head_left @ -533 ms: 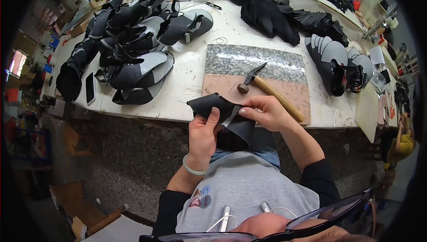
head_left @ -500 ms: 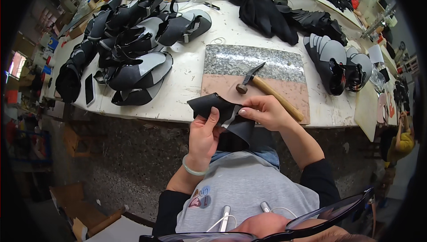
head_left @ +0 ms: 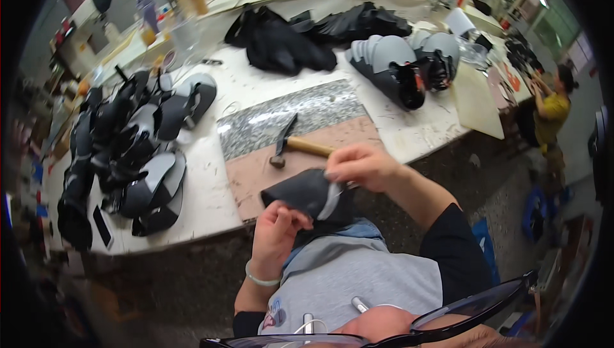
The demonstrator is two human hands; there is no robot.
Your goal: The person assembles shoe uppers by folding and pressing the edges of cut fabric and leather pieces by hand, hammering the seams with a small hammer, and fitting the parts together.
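Close in front of my body, a black shoe upper with a light grey strip near its right side is held up at the front edge of the table. The fingers of my left hand are curled closed on its lower left edge. My right hand pinches its upper right edge, at the top of the grey strip; the fingertips are slightly blurred. Just beyond lies a hammer with a wooden handle, partly behind my right hand. It rests on a work slab, pink in front and speckled grey stone behind.
Several black and grey shoe uppers are heaped at the left, with a phone beside them. Black fabric pieces lie at the back. Stacked grey and black uppers stand at the right, before a pale board. A person in yellow is at far right.
My view has swung to the right, bringing the co-worker further in. The shoe upper has been turned so its broad black face shows, and my right hand has shifted along its edge.
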